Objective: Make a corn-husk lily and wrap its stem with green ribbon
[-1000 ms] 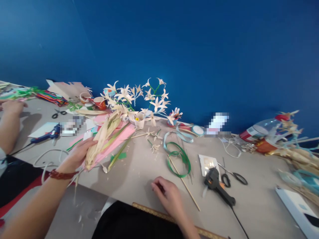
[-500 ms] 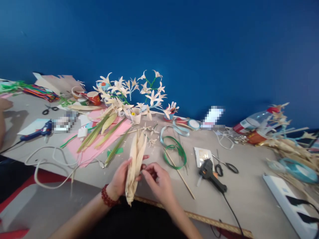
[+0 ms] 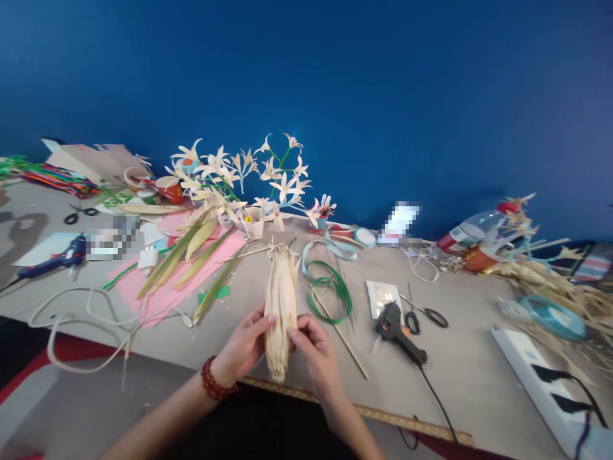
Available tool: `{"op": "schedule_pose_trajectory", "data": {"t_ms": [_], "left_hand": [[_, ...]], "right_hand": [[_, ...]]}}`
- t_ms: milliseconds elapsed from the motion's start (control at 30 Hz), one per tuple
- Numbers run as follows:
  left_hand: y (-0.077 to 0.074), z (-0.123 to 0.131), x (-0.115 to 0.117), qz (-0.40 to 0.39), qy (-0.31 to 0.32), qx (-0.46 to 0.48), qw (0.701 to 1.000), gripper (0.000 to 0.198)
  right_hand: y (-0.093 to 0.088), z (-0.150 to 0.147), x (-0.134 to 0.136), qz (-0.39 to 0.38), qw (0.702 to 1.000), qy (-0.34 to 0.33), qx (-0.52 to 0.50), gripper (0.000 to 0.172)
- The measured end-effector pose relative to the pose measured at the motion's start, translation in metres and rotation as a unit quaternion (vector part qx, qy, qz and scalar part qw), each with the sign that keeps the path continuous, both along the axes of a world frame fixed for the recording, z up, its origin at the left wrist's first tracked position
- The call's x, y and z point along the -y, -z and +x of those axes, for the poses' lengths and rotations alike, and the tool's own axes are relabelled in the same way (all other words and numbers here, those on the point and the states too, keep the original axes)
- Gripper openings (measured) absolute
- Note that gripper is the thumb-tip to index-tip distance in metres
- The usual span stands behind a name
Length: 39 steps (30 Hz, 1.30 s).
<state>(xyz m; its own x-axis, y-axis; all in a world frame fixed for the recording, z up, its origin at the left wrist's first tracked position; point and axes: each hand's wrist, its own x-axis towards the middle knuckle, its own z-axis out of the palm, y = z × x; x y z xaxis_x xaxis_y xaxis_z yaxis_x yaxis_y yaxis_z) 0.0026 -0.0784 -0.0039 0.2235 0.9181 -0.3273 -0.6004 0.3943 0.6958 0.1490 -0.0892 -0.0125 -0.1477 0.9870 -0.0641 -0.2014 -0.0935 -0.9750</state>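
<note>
A pale corn husk bundle [image 3: 280, 300] stands nearly upright near the table's front edge, its narrower end down. My left hand [image 3: 246, 342], below a red bead bracelet, grips its left side with the thumb on the front. On the right side, my right hand [image 3: 313, 342] pinches the husk between thumb and bent fingers. The fingers behind the bundle are hidden. Just beyond the right hand lie a coil of green tape [image 3: 347, 297] and a thin wooden stick [image 3: 352, 351].
Husk flowers [image 3: 285, 185] stand along the back. Pink paper [image 3: 163, 310] with green husks lies left. A black glue gun [image 3: 400, 335], scissors [image 3: 435, 317] and a white power strip [image 3: 527, 383] are right. A blue glue gun [image 3: 60, 259] is far left.
The husk bundle has moved right and turned its broad side to the camera. My right hand has come to its right edge. The whole view has shifted slightly, so the table things sit further left.
</note>
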Motion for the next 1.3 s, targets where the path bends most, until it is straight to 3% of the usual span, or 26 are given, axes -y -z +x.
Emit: {"op": "schedule_pose_trajectory", "data": {"t_ms": [133,433,500,600,700,833,1000,1067,1167,1300], "left_hand": [[-0.001,-0.001,0.000,-0.021,-0.039,0.013,0.999,0.026],[-0.007,0.002,-0.001,-0.001,-0.038,0.034,0.999,0.032],[-0.008,0.001,-0.001,0.011,-0.023,0.048,0.999,0.032],[-0.009,0.000,0.000,0.029,-0.050,0.006,0.998,0.034],[-0.007,-0.001,0.002,0.067,-0.089,-0.051,0.993,0.040],[-0.003,0.000,0.003,0.112,-0.075,-0.111,0.985,0.038],[-0.004,-0.002,0.004,0.142,-0.095,-0.163,0.972,0.044],[-0.006,-0.003,0.004,0.126,-0.065,-0.140,0.980,0.054],[-0.008,-0.003,0.003,0.088,0.013,-0.133,0.987,0.051],[-0.006,-0.002,0.000,0.065,-0.003,-0.163,0.985,0.045]], "right_hand": [[0.005,-0.002,0.002,-0.024,0.998,0.054,-0.022,0.027],[0.008,-0.005,0.001,-0.009,0.998,0.063,0.020,0.030],[0.007,-0.002,0.001,0.029,0.992,0.105,0.057,0.021],[-0.002,0.004,0.003,0.160,0.962,0.164,0.151,0.015],[-0.014,0.006,0.003,0.239,0.943,0.072,0.220,0.013],[-0.018,0.001,0.001,0.196,0.958,0.026,0.209,0.007],[-0.009,-0.002,-0.001,0.082,0.994,-0.027,0.067,0.018],[-0.007,-0.001,-0.002,0.048,0.998,-0.034,0.015,0.021],[-0.005,0.001,-0.005,0.036,0.998,-0.028,-0.033,0.024],[-0.007,0.004,-0.009,-0.015,0.997,-0.022,-0.076,0.027]]}}
